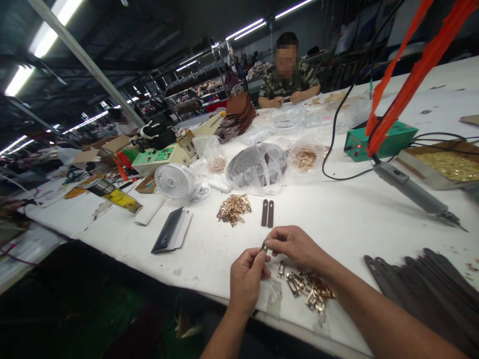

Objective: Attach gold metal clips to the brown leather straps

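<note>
My left hand and my right hand meet above the table's front edge, both with closed fingers. Pinched between them is a small dark strap tab with a pale spot near its end; most of it is hidden by my fingers. Just beyond, two brown strap tabs with slotted ends lie side by side. Under my right forearm spreads a heap of gold metal clasps, and a single gold clasp lies apart from it. Another pile of gold metal pieces is farther off to the left.
A grey electric screwdriver hangs at right from an orange strap, near a green power box. Long dark straps are stacked at front right. A notebook and white fan stand left. A person sits opposite.
</note>
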Tool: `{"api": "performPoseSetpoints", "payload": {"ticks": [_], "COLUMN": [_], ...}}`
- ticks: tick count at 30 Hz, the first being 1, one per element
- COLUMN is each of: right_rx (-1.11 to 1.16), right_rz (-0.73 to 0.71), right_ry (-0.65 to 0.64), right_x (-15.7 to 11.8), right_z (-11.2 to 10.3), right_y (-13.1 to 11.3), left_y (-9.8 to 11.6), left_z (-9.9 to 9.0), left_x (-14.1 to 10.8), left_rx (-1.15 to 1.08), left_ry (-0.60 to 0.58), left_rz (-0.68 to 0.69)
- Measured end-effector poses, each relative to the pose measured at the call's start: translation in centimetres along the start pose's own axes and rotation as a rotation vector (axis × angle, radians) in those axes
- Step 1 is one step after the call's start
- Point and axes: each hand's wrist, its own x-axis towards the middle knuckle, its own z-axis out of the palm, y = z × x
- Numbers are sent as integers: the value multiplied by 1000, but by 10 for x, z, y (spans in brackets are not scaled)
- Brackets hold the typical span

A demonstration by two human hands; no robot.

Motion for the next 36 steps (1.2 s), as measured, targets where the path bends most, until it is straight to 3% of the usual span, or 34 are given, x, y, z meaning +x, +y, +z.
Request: {"api": "performPoseSetpoints", "payload": {"ticks": [6,11,14,20,25,30,36], "right_rx": [-50,-37,44,277,167,64,92], "right_rz": [-51,-54,-28,46,29,-26,1], "right_ry": [0,20,16,64,173,189,100], "right_x": [-2,-3,-2,0,-3,-3,-2], "right_z": [1,2,5,17,23,19,18], "right_y": [0,-2,-2,1,-2,-2,0], "left_y": [-3,-2,-3,-3,2,5,13], "left_z": [-5,-6,-9,-19,-19,-12,-10], "left_x": [6,6,6,13,16,9,11], "left_rx": [29,120,318,700,880,796,263], "left_ry": [-82,-42,55,207,273,218,117], "left_rz": [-2,49,239,812,957,848,216]}}
